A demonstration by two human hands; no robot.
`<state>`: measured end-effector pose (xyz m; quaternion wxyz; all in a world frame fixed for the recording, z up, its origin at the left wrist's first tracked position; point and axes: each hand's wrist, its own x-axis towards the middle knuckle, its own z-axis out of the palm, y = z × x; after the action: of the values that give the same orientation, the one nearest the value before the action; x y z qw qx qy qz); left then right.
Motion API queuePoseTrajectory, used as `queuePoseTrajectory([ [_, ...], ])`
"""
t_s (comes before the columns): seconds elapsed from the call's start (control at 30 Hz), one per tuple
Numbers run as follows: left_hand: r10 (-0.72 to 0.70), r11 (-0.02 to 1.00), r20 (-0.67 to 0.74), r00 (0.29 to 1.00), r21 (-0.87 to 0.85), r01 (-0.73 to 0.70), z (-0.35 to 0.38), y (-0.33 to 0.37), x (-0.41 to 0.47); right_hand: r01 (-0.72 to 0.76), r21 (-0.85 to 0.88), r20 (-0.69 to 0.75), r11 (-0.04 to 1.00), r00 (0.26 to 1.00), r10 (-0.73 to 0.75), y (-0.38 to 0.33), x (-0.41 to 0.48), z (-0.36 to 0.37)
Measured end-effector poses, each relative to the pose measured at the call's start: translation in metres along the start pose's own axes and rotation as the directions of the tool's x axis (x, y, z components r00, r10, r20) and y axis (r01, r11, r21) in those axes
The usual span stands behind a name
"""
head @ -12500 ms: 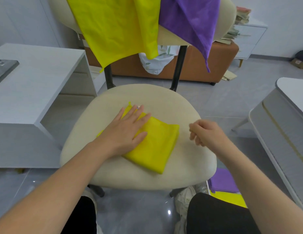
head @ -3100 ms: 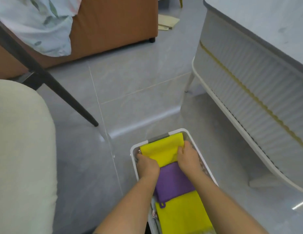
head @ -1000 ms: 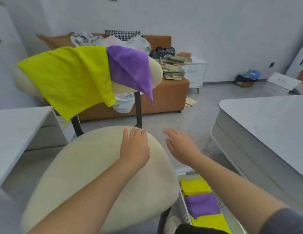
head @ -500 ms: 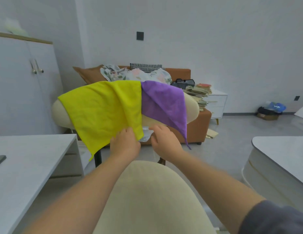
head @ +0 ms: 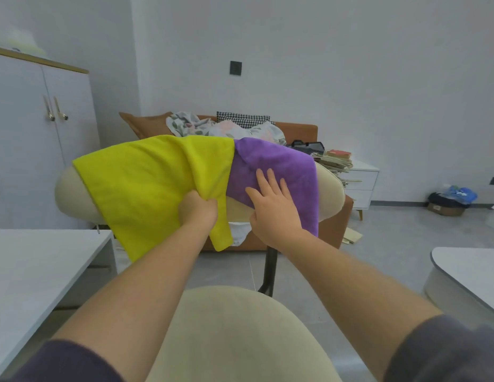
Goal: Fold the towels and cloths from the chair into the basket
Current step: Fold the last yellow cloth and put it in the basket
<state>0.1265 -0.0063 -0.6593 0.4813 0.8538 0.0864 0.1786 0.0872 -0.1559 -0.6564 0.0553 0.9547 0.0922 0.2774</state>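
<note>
A yellow cloth [head: 146,188] and a purple cloth [head: 279,166] hang side by side over the cream backrest [head: 330,193] of the chair. My left hand [head: 197,210] grips the right edge of the yellow cloth, bunching it. My right hand [head: 273,205] lies flat with straight fingers on the purple cloth, pressing it against the backrest. The chair's cream seat [head: 235,334] is bare below my arms. The basket is out of view.
A white desk [head: 39,268] stands at the left and a white cabinet [head: 33,139] behind it. An orange sofa [head: 295,130] with piled clothes is behind the chair. A white rounded table [head: 469,274] is at the right, with a nightstand [head: 360,183] carrying papers farther back.
After placing a folded yellow cloth in the basket, my hands rose to the backrest. In the last half second my left hand took hold of the yellow cloth and my right moved onto the purple one.
</note>
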Motion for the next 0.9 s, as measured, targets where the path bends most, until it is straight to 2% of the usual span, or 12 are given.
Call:
queuePoseTrajectory([
  [0.13,-0.006,0.998,-0.001,1.0,-0.064,0.006,-0.01,-0.01,-0.016,0.004,-0.025,0.083,1.0,0.997,-0.002,-0.002,-0.001,-0.007],
  [0.3,0.048,0.999,0.022,0.999,-0.016,-0.047,-0.041,-0.023,-0.054,-0.017,0.125,0.129,0.992,0.992,0.001,-0.021,-0.02,-0.027],
  [0.4,0.061,0.998,0.014,0.998,0.009,-0.061,-0.065,-0.031,-0.083,-0.023,0.304,0.165,0.953,0.986,-0.029,-0.037,-0.045,-0.043],
  [0.47,0.068,0.997,0.017,0.998,0.03,-0.069,-0.081,-0.038,-0.104,-0.079,0.477,0.185,0.875,0.983,-0.012,-0.049,-0.068,-0.053],
  [0.57,0.068,0.996,0.063,0.996,0.044,-0.071,-0.1,-0.05,-0.138,-0.282,0.7,0.314,0.656,0.947,0.072,-0.067,-0.107,-0.059],
  [0.67,0.038,0.991,0.176,0.984,0.121,-0.06,-0.099,-0.065,-0.166,-0.503,0.777,0.488,0.378,0.861,0.144,-0.08,-0.138,-0.045],
  [0.8,-0.022,0.96,0.447,0.894,0.258,-0.106,-0.092,-0.092,-0.22,-0.753,0.657,0.75,-0.041,0.647,0.14,-0.099,-0.196,-0.023],
  [0.83,-0.035,0.95,0.5,0.865,0.285,-0.126,-0.089,-0.101,-0.234,-0.788,0.605,0.796,-0.117,0.591,0.135,-0.102,-0.212,-0.019],
  [0.9,-0.068,0.96,0.571,0.818,0.261,-0.102,-0.084,-0.114,-0.259,-0.806,0.543,0.839,-0.234,0.523,0.148,-0.105,-0.238,-0.01],
])
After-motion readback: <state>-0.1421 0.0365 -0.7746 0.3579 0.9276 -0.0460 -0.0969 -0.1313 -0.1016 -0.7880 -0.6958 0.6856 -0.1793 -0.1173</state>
